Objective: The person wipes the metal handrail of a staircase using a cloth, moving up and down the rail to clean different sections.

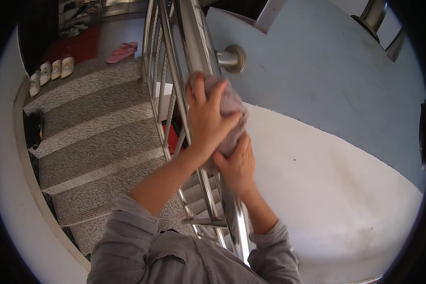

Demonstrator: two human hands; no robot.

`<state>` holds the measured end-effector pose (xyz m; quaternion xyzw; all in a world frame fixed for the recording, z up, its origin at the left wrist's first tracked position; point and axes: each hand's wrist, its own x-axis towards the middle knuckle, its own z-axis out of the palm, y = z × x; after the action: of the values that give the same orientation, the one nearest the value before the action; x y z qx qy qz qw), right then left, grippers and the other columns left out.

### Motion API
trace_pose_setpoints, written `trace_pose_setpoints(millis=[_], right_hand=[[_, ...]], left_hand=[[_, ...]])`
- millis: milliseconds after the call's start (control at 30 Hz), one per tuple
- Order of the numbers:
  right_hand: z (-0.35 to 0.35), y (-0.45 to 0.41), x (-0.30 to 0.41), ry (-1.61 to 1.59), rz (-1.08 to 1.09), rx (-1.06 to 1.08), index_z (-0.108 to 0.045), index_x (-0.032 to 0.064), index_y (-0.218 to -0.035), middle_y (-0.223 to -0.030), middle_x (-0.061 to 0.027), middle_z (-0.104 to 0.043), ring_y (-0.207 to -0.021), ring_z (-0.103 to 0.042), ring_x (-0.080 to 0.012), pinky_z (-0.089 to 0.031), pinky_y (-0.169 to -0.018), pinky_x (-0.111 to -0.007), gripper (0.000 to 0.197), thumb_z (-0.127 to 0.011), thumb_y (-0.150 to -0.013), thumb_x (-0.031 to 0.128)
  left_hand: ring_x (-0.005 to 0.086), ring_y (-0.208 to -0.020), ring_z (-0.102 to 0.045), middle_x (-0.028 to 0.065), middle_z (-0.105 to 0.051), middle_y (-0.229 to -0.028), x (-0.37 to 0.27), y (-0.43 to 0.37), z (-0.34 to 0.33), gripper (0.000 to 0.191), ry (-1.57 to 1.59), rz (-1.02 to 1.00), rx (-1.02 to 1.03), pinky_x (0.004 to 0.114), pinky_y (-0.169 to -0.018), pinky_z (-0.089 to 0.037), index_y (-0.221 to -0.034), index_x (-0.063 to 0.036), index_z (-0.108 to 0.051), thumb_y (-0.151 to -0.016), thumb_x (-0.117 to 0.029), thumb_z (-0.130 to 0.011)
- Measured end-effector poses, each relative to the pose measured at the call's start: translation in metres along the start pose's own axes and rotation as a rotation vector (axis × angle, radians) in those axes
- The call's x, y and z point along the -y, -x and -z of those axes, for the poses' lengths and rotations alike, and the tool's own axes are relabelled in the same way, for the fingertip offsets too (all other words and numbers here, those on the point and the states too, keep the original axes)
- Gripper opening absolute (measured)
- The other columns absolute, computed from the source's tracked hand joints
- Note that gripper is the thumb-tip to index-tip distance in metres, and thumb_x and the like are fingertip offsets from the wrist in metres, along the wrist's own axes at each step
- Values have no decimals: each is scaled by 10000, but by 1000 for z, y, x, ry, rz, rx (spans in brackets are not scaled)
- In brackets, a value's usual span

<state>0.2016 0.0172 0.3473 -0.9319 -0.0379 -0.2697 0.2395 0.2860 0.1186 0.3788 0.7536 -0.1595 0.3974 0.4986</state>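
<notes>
A grey-brown cloth [230,101] is wrapped over the thick tube of a polished metal stair handrail [195,39]. My left hand [211,113] lies on top of the cloth with its fingers spread and curled over it, pressing it against the rail. Lower down, on the wall side, my right hand [238,163] grips the near end of the cloth, thumb over it. The underside of the cloth and some of the right fingertips are hidden. Thinner metal balusters [168,46] run along the left of the rail.
Speckled stone steps [99,142] curve along the left. Pale clogs [56,69] and pink sandals [122,52] stand at the landing, near a red mat [74,44]. A dark shoe [34,129] is at the left wall. A round metal bracket [236,59] joins the blue-and-white wall [323,163].
</notes>
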Motion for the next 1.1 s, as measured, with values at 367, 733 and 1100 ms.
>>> trace_pose_setpoints(millis=[367,733,1100], right_hand=[[-16,-73,20,-184,-41,-109,-298,-7,-1381,-1217,-263,-517,-1086,-545,-422,-472,-868,-456,897,-717,-696,395],[15,126,-74,-370,-117,66,-317,12,-1405,-1225,-244,-514,-1068,-575,-376,-488,-842,-414,1002,-668,-691,622],[21,339,-91,305,-166,-118,-358,4,-1342,-1284,-279,-443,-1140,-456,-450,-345,-946,-534,864,-775,-631,262]], left_hand=[[402,-1260,-347,199,-277,-1388,23,-76,-6,780,-25,48,-122,492,-985,-385,-1299,-198,-444,-608,-287,-795],[479,-1346,-209,261,-93,-1471,-27,146,-11,852,216,203,34,562,-1050,-324,-1412,-176,-292,-713,-230,-776],[510,-1343,-153,264,-96,-1478,-48,318,16,801,324,29,478,596,-1062,-249,-1374,-187,-431,-688,-355,-811]])
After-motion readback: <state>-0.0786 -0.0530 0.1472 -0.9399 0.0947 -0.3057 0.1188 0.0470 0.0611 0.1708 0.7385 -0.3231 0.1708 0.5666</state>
